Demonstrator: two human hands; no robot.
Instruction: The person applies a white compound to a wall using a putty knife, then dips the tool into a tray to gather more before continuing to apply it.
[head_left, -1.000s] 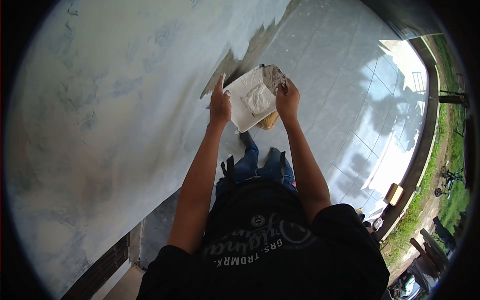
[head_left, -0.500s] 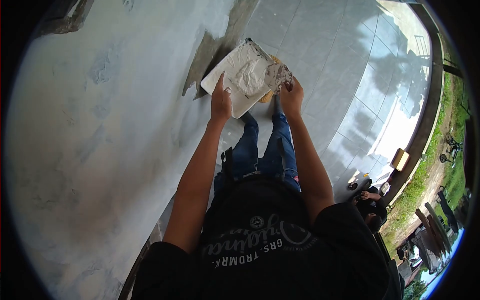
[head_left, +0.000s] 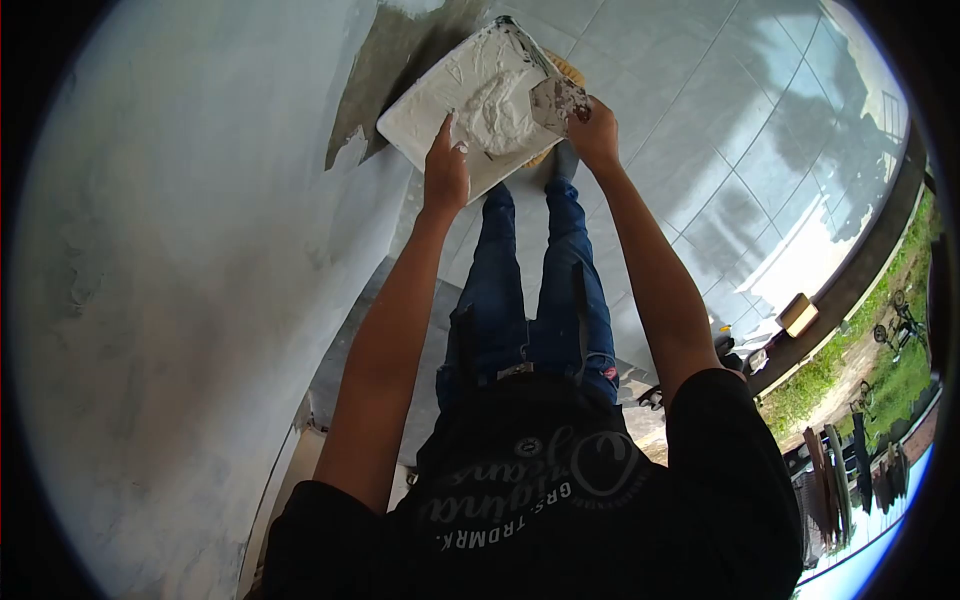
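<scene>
A white tray (head_left: pixel 425 105) with thick white paste (head_left: pixel 495 112) in it is held out in front of me, near the wall. My left hand (head_left: pixel 446 168) grips the tray's near left edge, thumb or finger lying over the rim, with white smears on the fingers. My right hand (head_left: pixel 596 132) is closed round a wide scraper (head_left: pixel 556 104), its blade speckled with paste and dark marks. The blade reaches over the tray's right side, beside the paste. The scraper's handle is mostly hidden in my fingers.
A pale, patchy wall (head_left: pixel 200 200) fills the left, with a bare grey-brown patch (head_left: pixel 375 75) near the tray. Grey floor tiles (head_left: pixel 680 110) lie to the right. A yellowish round object (head_left: pixel 566 68) is partly behind the tray. Outside, a bicycle (head_left: pixel 900 325) stands by the grass.
The view has shifted; the tray and both hands now appear higher in it. The scraper's blade is still over the tray's right side. The person at the lower right is now mostly out of sight.
</scene>
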